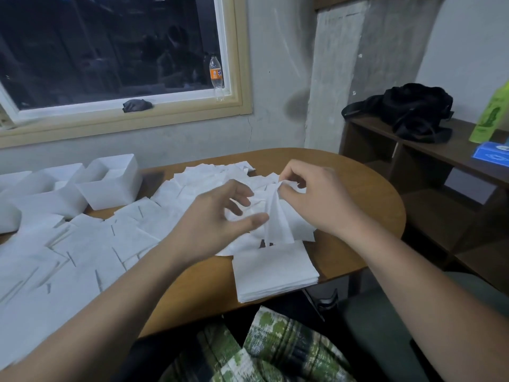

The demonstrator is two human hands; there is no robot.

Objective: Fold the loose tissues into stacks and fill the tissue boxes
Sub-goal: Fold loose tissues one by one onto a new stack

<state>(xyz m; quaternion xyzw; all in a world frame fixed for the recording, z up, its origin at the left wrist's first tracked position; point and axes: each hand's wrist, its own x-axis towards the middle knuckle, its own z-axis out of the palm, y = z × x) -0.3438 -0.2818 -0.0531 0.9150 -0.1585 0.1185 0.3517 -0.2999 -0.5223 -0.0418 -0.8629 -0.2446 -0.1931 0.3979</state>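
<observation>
Tissue (276,219), corner hidden between right fingers (296,169)

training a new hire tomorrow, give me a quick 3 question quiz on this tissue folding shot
1. What does the right hand pinch? A) a hanging tissue B) a bottle C) a box lid
2. True or false: the folded stack sits inside one of the tissue boxes.
3. Fill in: the tissue boxes stand on the table to the person's ____.
Key: 1 A; 2 false, it lies on the table near its front edge; 3 left.
</observation>
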